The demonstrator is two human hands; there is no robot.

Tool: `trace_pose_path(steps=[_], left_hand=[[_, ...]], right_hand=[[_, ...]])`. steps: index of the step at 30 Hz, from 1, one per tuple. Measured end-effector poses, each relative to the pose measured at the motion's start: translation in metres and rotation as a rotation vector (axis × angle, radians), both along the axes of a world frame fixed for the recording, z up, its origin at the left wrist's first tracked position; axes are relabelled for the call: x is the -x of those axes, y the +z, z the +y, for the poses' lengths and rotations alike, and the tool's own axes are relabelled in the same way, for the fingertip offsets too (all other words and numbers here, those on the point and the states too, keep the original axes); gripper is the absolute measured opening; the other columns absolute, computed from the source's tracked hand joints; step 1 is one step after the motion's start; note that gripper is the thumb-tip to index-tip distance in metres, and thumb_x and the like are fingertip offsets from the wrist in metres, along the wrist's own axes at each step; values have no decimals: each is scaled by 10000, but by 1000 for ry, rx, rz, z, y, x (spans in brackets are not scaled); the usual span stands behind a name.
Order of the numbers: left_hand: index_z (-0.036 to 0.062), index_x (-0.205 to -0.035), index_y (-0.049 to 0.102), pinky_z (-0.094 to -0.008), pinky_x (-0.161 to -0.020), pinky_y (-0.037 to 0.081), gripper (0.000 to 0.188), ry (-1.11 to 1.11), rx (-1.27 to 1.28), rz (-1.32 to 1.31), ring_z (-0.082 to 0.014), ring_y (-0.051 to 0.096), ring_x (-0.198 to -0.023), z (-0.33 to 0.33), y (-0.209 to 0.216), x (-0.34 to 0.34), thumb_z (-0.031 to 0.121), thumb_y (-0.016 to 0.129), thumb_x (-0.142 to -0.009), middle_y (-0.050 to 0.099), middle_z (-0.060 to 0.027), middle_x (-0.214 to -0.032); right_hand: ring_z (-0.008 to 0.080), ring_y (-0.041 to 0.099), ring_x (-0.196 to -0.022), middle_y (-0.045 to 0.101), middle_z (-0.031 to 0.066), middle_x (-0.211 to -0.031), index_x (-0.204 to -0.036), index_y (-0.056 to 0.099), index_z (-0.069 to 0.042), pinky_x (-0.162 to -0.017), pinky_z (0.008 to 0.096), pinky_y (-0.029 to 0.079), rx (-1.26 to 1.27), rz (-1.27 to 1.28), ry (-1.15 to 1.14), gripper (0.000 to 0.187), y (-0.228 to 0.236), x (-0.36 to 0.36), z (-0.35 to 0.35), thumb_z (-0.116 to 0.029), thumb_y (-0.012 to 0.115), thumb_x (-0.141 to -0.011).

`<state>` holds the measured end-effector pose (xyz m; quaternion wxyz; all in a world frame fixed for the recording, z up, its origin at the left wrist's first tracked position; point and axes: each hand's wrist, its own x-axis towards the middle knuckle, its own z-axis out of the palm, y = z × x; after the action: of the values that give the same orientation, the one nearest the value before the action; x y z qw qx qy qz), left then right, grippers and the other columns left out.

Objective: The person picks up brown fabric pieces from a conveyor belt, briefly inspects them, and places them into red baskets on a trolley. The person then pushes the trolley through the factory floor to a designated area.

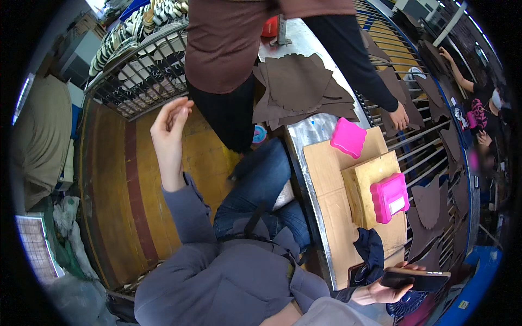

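My left hand (169,124) is raised over the floor at the left, its fingers bent together close to the thumb, with nothing visible in them. At the lower right my right hand (389,288) grips a dark smartphone (416,280) held flat. Beside that hand lies a bunched dark blue cloth (370,252) on a cardboard sheet (331,201). A pink scalloped box (389,198) rests on a yellowish block (359,179). Another pink scalloped piece (348,138) lies at the cardboard's far edge.
Brown cut sheets (299,84) are stacked on the metal table (315,133). A co-worker in a brown top (225,49) stands ahead, one hand (399,116) over the barred rack (418,157) of brown pieces. A cage of shoe parts (144,70) stands far left. Another person (486,108) works at far right.
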<state>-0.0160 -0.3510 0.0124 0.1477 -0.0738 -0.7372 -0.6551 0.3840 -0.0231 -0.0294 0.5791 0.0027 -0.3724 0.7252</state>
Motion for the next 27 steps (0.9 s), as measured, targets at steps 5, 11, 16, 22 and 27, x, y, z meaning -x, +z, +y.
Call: trace_pose_path(steps=[5, 11, 16, 22, 27], left_hand=[[-32, -1043, 572, -243, -820, 439, 202, -82, -56, -125, -130, 577, -896, -17, -18, 1, 47, 551, -859, 628, -87, -954], [-19, -1022, 583, -247, -815, 453, 176, -83, -103, -183, -136, 586, -875, -68, -39, 44, 37, 553, -858, 633, -77, -928], [-17, -1009, 591, -254, -823, 462, 166, -158, -226, -126, -144, 598, -903, -58, -65, 127, 35, 558, -855, 638, -82, -924], [-12, -1127, 518, -304, -878, 434, 342, -554, -492, -7, -179, 552, -1020, -45, -34, 188, 157, 614, -846, 581, -108, -1081], [29, -1307, 333, -292, -891, 418, 590, -1048, -588, -300, -146, 487, -1094, -45, 51, 159, 107, 648, -814, 509, -102, -1196]], right_hand=[[285, 324, -1278, 262, 120, -1403, -1370, 185, -63, -1028, 561, 273, -112, 191, 430, 558, 35, 93, -13, -287, 433, -923], [423, 364, -1211, 421, 261, -1214, -1230, 359, -34, -1023, 590, 232, 200, 255, 1256, 765, 55, 228, -67, -674, 375, -812], [395, 371, -1210, 426, 229, -1229, -1269, 345, -48, -1018, 554, 259, 204, -72, 1311, 785, 25, 328, -119, -660, 435, -785], [340, 370, -1224, 418, 180, -1265, -1309, 320, -76, -1021, 498, 291, 42, -243, 1059, 805, 48, 450, -181, -624, 526, -756], [294, 369, -1235, 412, 139, -1294, -1343, 299, -100, -1023, 451, 317, 1, -215, 1018, 841, 120, 517, -225, -594, 602, -733]])
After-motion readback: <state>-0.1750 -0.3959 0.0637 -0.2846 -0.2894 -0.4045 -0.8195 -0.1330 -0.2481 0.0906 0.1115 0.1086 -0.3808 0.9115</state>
